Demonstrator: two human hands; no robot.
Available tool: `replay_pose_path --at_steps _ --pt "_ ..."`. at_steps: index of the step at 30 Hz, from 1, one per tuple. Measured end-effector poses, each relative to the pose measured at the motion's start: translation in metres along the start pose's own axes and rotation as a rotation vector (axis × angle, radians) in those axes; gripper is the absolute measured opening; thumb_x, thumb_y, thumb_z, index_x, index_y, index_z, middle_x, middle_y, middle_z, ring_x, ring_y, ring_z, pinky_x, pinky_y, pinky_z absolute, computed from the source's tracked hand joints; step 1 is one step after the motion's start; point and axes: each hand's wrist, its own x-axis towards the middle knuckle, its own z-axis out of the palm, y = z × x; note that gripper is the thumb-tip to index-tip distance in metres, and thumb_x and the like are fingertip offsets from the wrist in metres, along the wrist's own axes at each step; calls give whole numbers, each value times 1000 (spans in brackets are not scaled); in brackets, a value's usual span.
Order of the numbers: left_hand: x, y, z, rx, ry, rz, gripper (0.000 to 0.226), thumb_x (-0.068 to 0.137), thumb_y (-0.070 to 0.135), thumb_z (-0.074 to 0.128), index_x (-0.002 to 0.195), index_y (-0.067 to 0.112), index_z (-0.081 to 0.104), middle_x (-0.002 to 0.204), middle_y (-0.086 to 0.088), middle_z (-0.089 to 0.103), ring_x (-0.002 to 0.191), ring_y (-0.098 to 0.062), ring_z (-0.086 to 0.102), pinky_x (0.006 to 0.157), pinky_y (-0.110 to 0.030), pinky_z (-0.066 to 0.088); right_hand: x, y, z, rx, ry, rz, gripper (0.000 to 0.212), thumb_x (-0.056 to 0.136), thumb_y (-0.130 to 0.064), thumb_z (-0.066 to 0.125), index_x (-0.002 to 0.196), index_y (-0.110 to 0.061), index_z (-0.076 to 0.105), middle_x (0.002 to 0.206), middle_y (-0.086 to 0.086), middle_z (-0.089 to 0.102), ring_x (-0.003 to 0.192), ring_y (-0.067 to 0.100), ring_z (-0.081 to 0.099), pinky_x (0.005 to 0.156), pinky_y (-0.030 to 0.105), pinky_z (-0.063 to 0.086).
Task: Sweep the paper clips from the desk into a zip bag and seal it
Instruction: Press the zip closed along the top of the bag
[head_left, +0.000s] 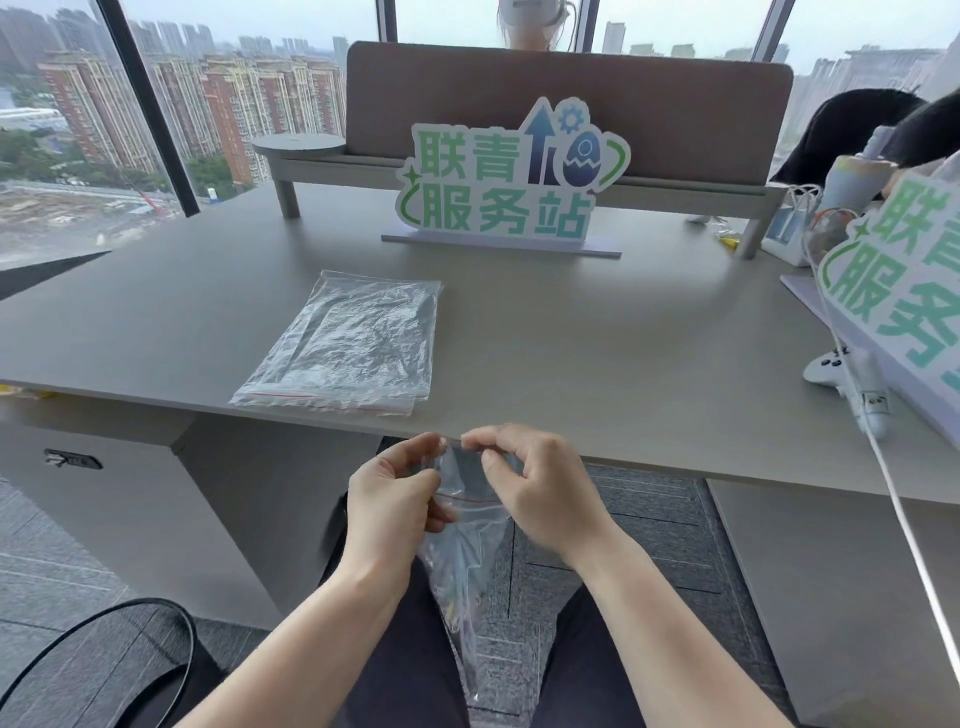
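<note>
1. Head view: both hands work just below the near edge of the grey surface (571, 332), above the person's lap.
2. The left hand (387, 501) is closed in a pinch on the top left edge of a clear zip bag (467, 525), thumb and fingers pressed together on the plastic.
3. The right hand (540, 486) is likewise pinched shut on the bag's top right edge, fingertips curled close to the left hand's.
4. The bag hangs down between the knees, its red zip line visible just under the fingers; small items show faintly inside, too blurred to identify.
5. A stack of spare clear zip bags (348, 345) lies flat on the surface, well apart from the hands.
6. A green-lettered sign (511, 176) stands upright farther back.
</note>
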Motion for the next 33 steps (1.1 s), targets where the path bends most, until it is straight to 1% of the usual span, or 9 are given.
replay_pose_path --at_steps 4,8,13,16,19,22,25,27,33 --pt "-4 14 -4 -61 -24 4 38 83 -11 54 105 15 72 103 -3 76 40 -12 54 44 -24 44 -1 -10 -8 17 -74 -27 21 91 -28 57 100 -19 75 97 -10 74 95 3 65 85 34 53" --pt "-9 35 -8 -113 -48 53 30 84 -7 61 102 14 73 101 -2 77 39 -10 54 40 -20 42 -3 -24 -19 79 -119 -54 29 84 -48 66 90 -21 75 92 -11 73 92 4 66 85 38 52" --pt "-18 62 -12 -175 -87 113 28 86 -6 62 102 14 72 102 1 77 39 -9 57 40 -19 45 1 -40 -27 37 -82 -166 20 83 -38 73 83 -18 75 84 -8 74 84 10 68 79 42 53" --pt "-23 80 -15 -213 -96 150 28 88 -6 60 103 14 71 103 0 77 42 -10 61 42 -19 48 3 -54 -37 34 -35 -220 17 83 -30 74 76 -15 74 78 -5 73 78 10 67 84 38 50" --pt "-28 99 -17 -248 -103 203 29 89 -6 58 109 11 69 106 -1 75 45 -10 65 44 -19 51 6 -74 -52 -10 39 -245 20 84 -34 71 73 -18 72 75 -9 71 81 7 63 90 37 46" --pt "-30 120 -16 -274 -101 280 27 90 -5 58 113 7 68 107 -3 74 49 -11 67 48 -18 52 16 -93 -72 -2 69 -229 21 87 -36 69 75 -19 72 75 -7 72 81 10 65 82 41 52" --pt "-30 142 -13 -284 -105 349 26 91 -6 57 110 5 68 106 -7 73 54 -12 70 52 -18 54 32 -113 -92 -34 65 -246 26 87 -39 67 75 -16 71 70 5 70 71 25 66 72 46 54" --pt "-29 157 -10 -297 -115 382 26 91 -7 55 111 4 67 106 -9 73 57 -14 72 54 -20 55 43 -125 -106 -116 84 -265 26 88 -38 66 73 -18 71 69 8 69 68 29 63 69 46 54" --pt "-20 192 -1 -282 -127 490 33 90 -11 46 114 1 66 100 -7 73 60 -19 74 57 -23 57 72 -153 -150 -241 121 -294 28 88 -36 66 66 -19 70 67 1 68 61 18 60 65 32 51"
